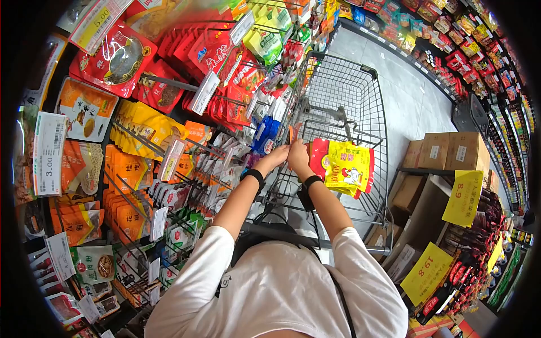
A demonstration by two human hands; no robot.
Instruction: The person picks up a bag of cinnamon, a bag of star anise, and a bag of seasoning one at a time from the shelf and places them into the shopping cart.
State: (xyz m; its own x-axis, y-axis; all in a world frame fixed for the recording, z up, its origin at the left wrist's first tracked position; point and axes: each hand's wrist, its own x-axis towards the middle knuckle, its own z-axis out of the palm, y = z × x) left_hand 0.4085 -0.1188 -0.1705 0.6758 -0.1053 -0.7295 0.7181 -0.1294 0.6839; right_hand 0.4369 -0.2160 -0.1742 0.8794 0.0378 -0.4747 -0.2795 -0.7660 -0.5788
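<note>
Left hand (273, 160) and right hand (299, 157) meet at the cart's (369, 71) left side, grip unclear; the yellow packet (345, 165) lies rightward, nearer the right.

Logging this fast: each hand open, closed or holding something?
Left hand: cannot tell whether open or closed.
Right hand: beside the left; grip cannot be told either.

Fingers (296, 149) partly hidden; upper-left price tag (97, 27) cut off; far labels (418, 66) unreadable
</note>
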